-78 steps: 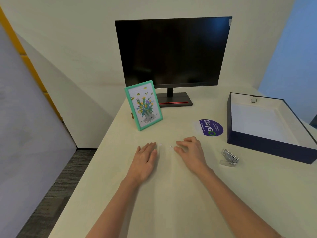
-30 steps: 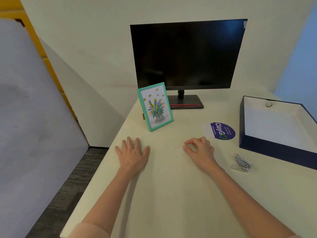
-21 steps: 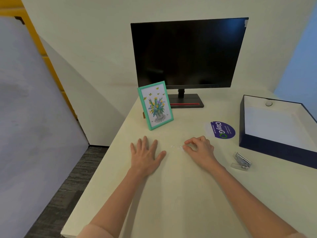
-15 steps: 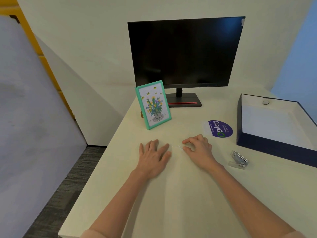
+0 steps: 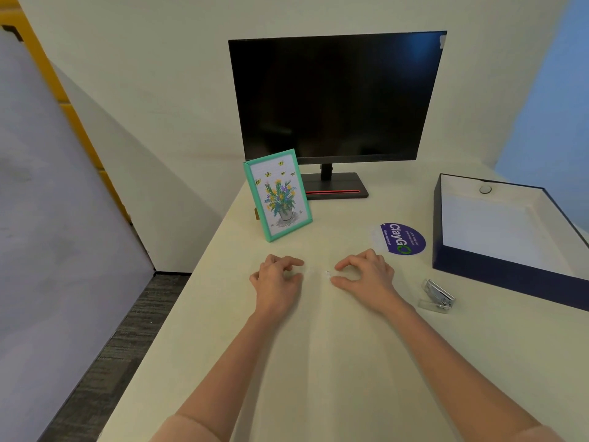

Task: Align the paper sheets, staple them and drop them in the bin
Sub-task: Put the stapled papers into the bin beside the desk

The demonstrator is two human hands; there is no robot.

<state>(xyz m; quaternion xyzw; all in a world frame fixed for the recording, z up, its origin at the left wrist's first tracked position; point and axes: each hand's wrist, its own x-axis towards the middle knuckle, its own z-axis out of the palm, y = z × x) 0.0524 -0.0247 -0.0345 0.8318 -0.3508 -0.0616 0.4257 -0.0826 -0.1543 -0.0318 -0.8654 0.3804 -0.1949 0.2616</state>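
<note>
Both hands rest on the cream desk [image 5: 318,378], a short gap between them. My left hand [image 5: 277,280] has its fingers curled, tips on the surface. My right hand [image 5: 366,275] is curled too, thumb and forefinger apart in a C shape. I see nothing held in either. Small pale glints [image 5: 327,273] lie between the hands. Faint creases run toward me under the arms, but I cannot make out paper sheets against the desk. A small clear and silver stapler [image 5: 438,296] lies right of my right hand. The dark blue bin box [image 5: 510,275] with a white inside stands at the right.
A black monitor [image 5: 334,97] stands at the back on its base. A teal picture frame [image 5: 277,194] leans in front of it, just beyond my left hand. A purple round sticker [image 5: 403,238] lies between the frame and the box. The desk's left edge drops to grey carpet [image 5: 105,362].
My left hand slid out to the left and came back beside the right hand, and its flat fingers have now curled. My right hand stayed in place, fingers curled.
</note>
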